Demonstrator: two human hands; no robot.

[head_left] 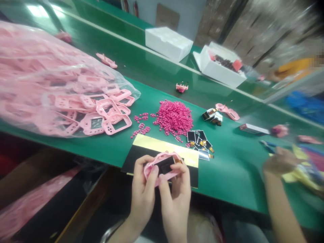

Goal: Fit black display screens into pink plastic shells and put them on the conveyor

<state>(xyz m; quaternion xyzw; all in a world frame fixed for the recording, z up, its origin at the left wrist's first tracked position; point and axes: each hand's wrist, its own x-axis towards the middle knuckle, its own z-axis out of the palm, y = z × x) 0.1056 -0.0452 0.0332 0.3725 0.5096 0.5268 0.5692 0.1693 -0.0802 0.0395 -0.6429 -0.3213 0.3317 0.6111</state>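
Note:
My left hand [142, 185] and my right hand [177, 192] together grip a pink plastic game-console shell [162, 165] with a dark screen piece in its window. Both thumbs press on its face at the near table edge. Under the shell lies a black-and-gold sheet [164, 148]. Just beyond it sit a heap of small magenta rubber buttons [174, 116] and several small dark screens [199, 140] with ribbon cables.
A clear bag of pink shells [50, 87] fills the left of the green table [227, 168]. White foam boxes [168, 42] stand behind. A co-worker's hand [278, 162] works at the right, near yellow parts. Loose pink parts [227, 111] lie about.

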